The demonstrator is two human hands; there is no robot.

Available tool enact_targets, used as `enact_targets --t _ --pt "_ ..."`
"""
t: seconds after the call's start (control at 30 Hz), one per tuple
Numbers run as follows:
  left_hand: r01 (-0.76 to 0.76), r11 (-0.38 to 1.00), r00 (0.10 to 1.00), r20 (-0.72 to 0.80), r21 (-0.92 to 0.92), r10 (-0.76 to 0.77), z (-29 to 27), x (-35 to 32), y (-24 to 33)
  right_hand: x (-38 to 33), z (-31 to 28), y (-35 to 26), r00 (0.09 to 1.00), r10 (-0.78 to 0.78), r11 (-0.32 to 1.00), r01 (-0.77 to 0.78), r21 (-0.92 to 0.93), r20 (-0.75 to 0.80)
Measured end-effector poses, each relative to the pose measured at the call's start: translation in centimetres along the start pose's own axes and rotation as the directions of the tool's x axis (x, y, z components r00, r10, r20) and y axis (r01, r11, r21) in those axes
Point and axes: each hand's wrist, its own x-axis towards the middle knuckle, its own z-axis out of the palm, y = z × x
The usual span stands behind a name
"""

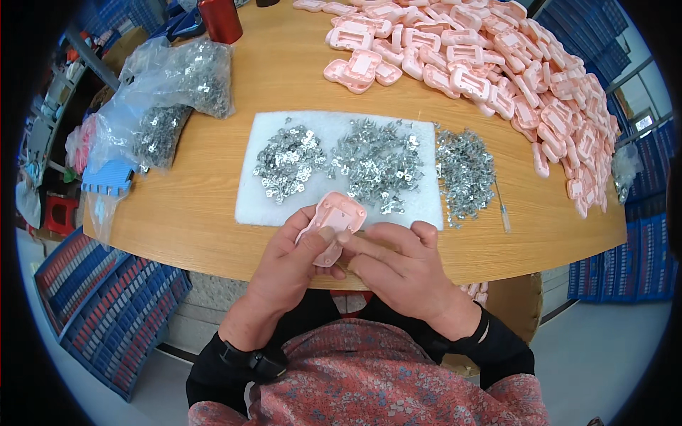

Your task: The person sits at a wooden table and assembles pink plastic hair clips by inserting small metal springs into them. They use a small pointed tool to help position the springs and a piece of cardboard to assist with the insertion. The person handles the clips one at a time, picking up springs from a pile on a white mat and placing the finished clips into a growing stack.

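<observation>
My left hand (280,263) grips a pale pink plastic shell (341,211), its hollow inner side facing up, above the table's near edge. The left thumb presses on the shell's inside. My right hand (412,270) is closed in a pinch, its fingertips against the shell's right side; anything between them is too small or hidden to make out. Just beyond both hands lies a white foam sheet (247,202) carrying two piles of small shiny metal clips, a left pile (288,165) and a right pile (376,163).
Another heap of metal pieces (465,170) lies right of the foam, beside a thin rod-like tool (504,213). Many pink shells (533,78) are heaped at the far right. Clear bags of metal parts (202,78) and a red cylinder (221,21) stand at the far left.
</observation>
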Motion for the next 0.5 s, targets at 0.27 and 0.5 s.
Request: enact_targets --t 0.27,0.5 --pt "0.049 0.996 0.998 0.030 -0.078 -0.047 0.6 -0.1 0.2 -0.5 -0.1 1.0 0.824 0.567 0.490 -0.357 0.795 0.021" --pt "0.013 1.000 0.997 0.075 0.026 -0.015 1.5 0.1 0.2 -0.5 -0.8 0.6 0.752 0.584 0.192 -0.496 0.847 0.307"
